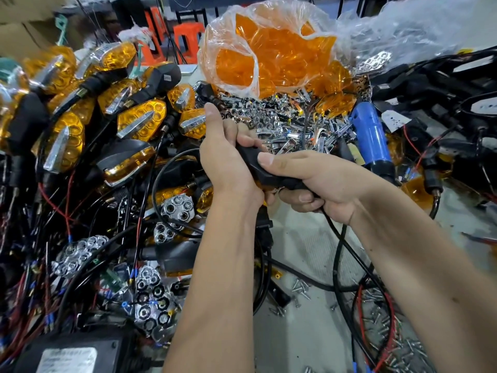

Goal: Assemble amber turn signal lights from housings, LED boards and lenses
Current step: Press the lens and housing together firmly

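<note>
The counter (304, 246) carries a heap of finished amber lights (80, 109) left of the black housing (258, 165). Above the housing sits a bag of lenses (269, 49). Left hand (228, 162) and right hand (317, 184) fingers grip the housing.
</note>
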`<state>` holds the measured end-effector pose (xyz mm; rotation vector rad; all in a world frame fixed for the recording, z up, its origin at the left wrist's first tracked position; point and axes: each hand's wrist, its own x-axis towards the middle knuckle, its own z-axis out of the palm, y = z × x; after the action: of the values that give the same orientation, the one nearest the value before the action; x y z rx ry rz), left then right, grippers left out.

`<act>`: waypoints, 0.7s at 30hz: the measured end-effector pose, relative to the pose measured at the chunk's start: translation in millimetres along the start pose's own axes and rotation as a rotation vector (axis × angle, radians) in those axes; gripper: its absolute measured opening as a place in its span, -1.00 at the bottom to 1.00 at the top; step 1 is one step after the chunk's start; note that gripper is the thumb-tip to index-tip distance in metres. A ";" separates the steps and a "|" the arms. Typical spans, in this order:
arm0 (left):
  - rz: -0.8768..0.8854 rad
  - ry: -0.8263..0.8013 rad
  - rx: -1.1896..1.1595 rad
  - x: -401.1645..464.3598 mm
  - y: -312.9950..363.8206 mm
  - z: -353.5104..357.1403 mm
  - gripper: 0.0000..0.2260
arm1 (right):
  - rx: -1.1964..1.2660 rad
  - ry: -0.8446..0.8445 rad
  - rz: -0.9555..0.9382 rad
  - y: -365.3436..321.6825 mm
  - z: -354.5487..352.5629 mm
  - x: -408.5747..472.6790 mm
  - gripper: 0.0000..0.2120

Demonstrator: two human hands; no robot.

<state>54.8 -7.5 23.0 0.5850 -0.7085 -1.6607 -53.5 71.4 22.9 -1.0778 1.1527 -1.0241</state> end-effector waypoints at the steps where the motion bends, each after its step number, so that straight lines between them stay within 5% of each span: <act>1: -0.016 0.026 0.003 0.2 -1.4 -0.1 -0.44 | -0.023 0.024 0.001 -0.3 0.1 -0.3 -0.63; 6: -0.100 0.022 0.144 0.2 -10.4 5.7 -0.58 | -0.146 0.276 -0.083 -1.1 -4.7 0.6 -0.62; 10: -0.095 0.068 0.310 0.5 -20.6 8.6 -0.46 | -0.397 0.485 -0.166 0.5 -9.5 -0.1 -0.49; 14: -0.074 0.163 0.393 2.8 -22.5 5.9 -0.39 | -0.753 0.465 -0.263 0.1 -10.6 -3.4 -0.46; 21: 0.100 0.229 0.236 3.8 -16.3 2.8 -0.37 | -0.850 0.304 -0.338 -4.2 -10.7 -2.4 -0.60</act>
<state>41.0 -8.6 13.2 0.8789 -0.7574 -1.4005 -64.6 71.8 26.6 -1.8758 1.7694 -0.9872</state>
